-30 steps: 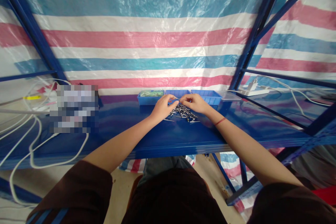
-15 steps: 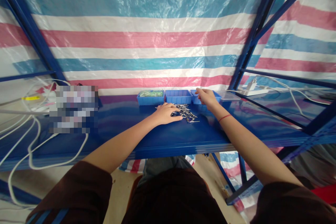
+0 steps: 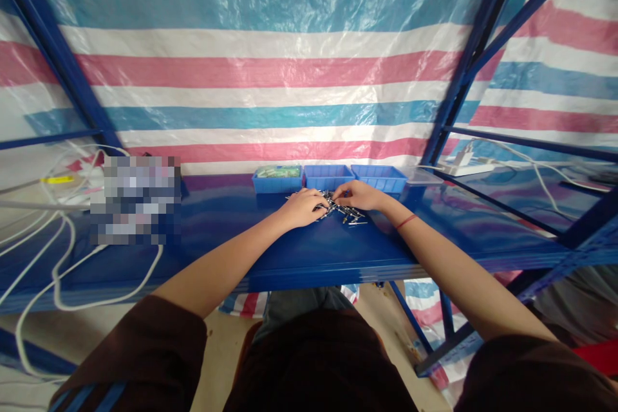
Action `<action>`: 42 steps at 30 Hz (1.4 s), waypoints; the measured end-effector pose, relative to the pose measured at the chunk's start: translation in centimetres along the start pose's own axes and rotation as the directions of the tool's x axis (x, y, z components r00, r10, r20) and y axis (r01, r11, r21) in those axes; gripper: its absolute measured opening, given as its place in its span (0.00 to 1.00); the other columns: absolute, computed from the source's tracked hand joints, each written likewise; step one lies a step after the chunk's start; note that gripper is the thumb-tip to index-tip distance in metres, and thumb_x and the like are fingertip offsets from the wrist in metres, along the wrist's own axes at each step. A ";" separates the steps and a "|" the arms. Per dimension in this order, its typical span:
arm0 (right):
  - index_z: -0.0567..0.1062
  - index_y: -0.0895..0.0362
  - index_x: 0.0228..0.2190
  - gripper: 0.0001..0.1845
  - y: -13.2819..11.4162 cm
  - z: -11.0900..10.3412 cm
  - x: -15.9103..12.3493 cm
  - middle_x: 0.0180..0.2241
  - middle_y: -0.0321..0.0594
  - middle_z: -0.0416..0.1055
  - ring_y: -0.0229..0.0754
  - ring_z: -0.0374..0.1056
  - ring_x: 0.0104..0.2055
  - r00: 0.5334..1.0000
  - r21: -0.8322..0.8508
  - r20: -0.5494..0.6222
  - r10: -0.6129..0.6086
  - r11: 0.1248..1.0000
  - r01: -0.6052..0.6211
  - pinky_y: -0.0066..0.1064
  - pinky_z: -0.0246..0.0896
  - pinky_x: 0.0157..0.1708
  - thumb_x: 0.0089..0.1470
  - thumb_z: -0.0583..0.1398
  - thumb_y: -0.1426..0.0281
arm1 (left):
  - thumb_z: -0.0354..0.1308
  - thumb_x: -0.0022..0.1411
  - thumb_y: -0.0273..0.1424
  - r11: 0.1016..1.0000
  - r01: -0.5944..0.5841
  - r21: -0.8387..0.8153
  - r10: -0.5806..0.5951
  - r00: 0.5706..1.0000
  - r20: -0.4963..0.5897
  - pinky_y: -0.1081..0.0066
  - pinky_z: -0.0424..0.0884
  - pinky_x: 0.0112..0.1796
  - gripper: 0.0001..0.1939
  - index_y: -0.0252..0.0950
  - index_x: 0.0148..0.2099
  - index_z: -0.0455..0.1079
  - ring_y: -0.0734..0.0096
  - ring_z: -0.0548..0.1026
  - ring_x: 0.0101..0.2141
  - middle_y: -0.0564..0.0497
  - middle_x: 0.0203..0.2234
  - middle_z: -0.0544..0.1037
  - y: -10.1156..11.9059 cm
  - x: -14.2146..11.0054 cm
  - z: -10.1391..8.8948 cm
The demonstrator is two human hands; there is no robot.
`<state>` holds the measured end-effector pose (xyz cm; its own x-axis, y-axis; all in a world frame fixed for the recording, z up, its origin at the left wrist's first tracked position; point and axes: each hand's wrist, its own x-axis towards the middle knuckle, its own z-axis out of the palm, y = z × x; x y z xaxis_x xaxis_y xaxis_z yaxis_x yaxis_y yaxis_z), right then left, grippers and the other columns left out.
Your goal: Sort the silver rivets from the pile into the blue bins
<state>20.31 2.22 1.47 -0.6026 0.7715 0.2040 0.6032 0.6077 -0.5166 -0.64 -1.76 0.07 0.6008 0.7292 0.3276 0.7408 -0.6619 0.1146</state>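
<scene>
A small heap of thin metal pins or screws [image 3: 344,208] lies on the blue shelf [image 3: 309,251] in front of three small blue trays. My left hand [image 3: 303,207] rests palm down on the heap's left edge, fingers curled onto the pieces. My right hand [image 3: 360,194] is at the heap's far right side, its fingers bent and pinched down among the pieces; what they hold is too small to make out. The left tray [image 3: 277,179] holds something green, the middle tray [image 3: 329,176] and right tray [image 3: 379,176] look blue inside.
White cables [image 3: 62,257] loop over the shelf's left part beside a blurred-out box [image 3: 136,199]. A white power strip [image 3: 466,164] with cables sits at the right behind a blue diagonal strut [image 3: 463,77]. A striped tarp backs the shelf.
My right hand has come back from the right tray to the heap, fingers down among the pieces. My left hand stayed on the heap's left side, shifting slightly.
</scene>
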 end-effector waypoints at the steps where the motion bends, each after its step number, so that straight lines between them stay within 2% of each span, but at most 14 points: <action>1: 0.78 0.59 0.30 0.10 0.0 0.0 0.0 0.31 0.41 0.76 0.40 0.68 0.33 1.000 0.019 -0.005 -0.008 1.000 0.008 0.30 0.61 0.36 0.45 0.59 0.69 | 0.48 0.62 0.36 1.000 -0.007 -0.004 0.007 1.000 -0.005 0.63 0.63 0.49 0.14 0.43 0.44 0.74 0.62 0.69 0.46 0.50 0.45 0.73 0.0 0.0 0.0; 5: 0.76 0.60 0.27 0.08 0.0 0.0 0.0 0.27 0.40 0.74 0.38 0.67 0.29 0.998 0.149 -0.052 -0.025 0.988 0.032 0.30 0.62 0.34 0.44 0.60 0.69 | 0.45 0.64 0.40 0.999 -0.024 -0.040 0.022 0.999 -0.040 0.64 0.62 0.50 0.17 0.41 0.41 0.75 0.64 0.70 0.45 0.49 0.42 0.75 0.0 0.1 0.1; 9: 0.76 0.60 0.28 0.11 -0.3 0.1 -0.1 0.25 0.38 0.72 0.36 0.65 0.27 0.997 0.353 -0.066 -0.031 0.934 0.052 0.31 0.62 0.30 0.42 0.63 0.65 | 0.49 0.62 0.42 0.997 -0.001 -0.079 -0.007 0.995 -0.102 0.65 0.64 0.48 0.16 0.41 0.43 0.74 0.64 0.71 0.43 0.49 0.42 0.75 -0.1 0.2 0.3; 12: 0.76 0.60 0.29 0.14 -1.0 0.1 -0.1 0.25 0.38 0.72 0.36 0.66 0.27 0.995 0.457 -0.104 -0.002 0.888 0.050 0.31 0.62 0.31 0.40 0.65 0.63 | 0.51 0.61 0.40 0.993 0.019 -0.116 -0.037 0.987 -0.155 0.67 0.66 0.44 0.15 0.40 0.44 0.73 0.64 0.72 0.41 0.49 0.40 0.75 -0.2 0.3 0.3; 18: 0.77 0.59 0.30 0.18 -1.6 0.3 -0.2 0.27 0.39 0.74 0.38 0.69 0.30 0.988 0.608 -0.131 0.080 0.794 0.016 0.34 0.65 0.35 0.35 0.69 0.64 | 0.50 0.62 0.33 0.973 -0.002 -0.230 -0.060 0.963 -0.263 0.71 0.66 0.37 0.11 0.36 0.36 0.73 0.69 0.73 0.34 0.50 0.31 0.77 0.2 0.6 -0.3; 23: 0.78 0.59 0.32 0.17 -1.3 0.4 -0.1 0.28 0.40 0.74 0.37 0.69 0.31 0.998 0.581 -0.056 0.040 0.814 0.000 0.34 0.65 0.37 0.41 0.67 0.61 | 0.51 0.60 0.31 0.965 -0.007 -0.260 -0.092 0.926 -0.367 0.71 0.66 0.36 0.09 0.36 0.34 0.73 0.70 0.72 0.32 0.51 0.28 0.77 0.5 0.6 -0.7; 30: 0.77 0.59 0.36 0.20 -1.5 0.3 -0.2 0.29 0.41 0.74 0.38 0.69 0.33 1.000 0.517 -0.018 -0.013 0.856 0.021 0.32 0.63 0.35 0.46 0.63 0.57 | 0.54 0.58 0.31 0.936 -0.024 -0.352 -0.140 0.891 -0.432 0.73 0.67 0.35 0.07 0.36 0.33 0.72 0.72 0.73 0.31 0.52 0.27 0.76 0.8 0.6 -0.7; 34: 0.77 0.59 0.34 0.20 -1.9 0.4 -0.3 0.31 0.42 0.74 0.39 0.68 0.35 1.000 0.487 0.018 -0.010 0.873 0.000 0.31 0.62 0.34 0.47 0.62 0.56 | 0.54 0.58 0.31 0.919 -0.030 -0.393 -0.164 0.878 -0.449 0.73 0.68 0.35 0.07 0.36 0.33 0.72 0.72 0.74 0.32 0.52 0.28 0.77 0.8 0.6 -0.8; 37: 0.76 0.60 0.30 0.19 -2.0 0.5 -0.3 0.28 0.39 0.73 0.36 0.66 0.30 0.999 0.464 -0.031 -0.022 0.885 0.034 0.30 0.60 0.31 0.46 0.62 0.56 | 0.54 0.58 0.31 0.915 -0.016 -0.404 -0.180 0.878 -0.443 0.73 0.69 0.36 0.06 0.36 0.34 0.72 0.71 0.74 0.33 0.52 0.29 0.77 0.8 0.6 -0.9; 42: 0.76 0.59 0.30 0.19 -2.4 0.4 -0.2 0.25 0.37 0.72 0.35 0.64 0.27 0.976 0.479 -0.217 0.013 0.873 0.094 0.31 0.60 0.31 0.40 0.65 0.57 | 0.54 0.58 0.32 0.911 0.013 -0.413 -0.204 0.883 -0.422 0.72 0.69 0.37 0.07 0.36 0.35 0.71 0.71 0.74 0.33 0.51 0.30 0.77 0.7 0.6 -1.1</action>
<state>18.81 0.54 2.33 -0.4669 0.8020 0.3726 0.2196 0.5133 -0.8296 -0.11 -1.96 1.33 0.2530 0.7056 0.6619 0.5586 -0.6651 0.4956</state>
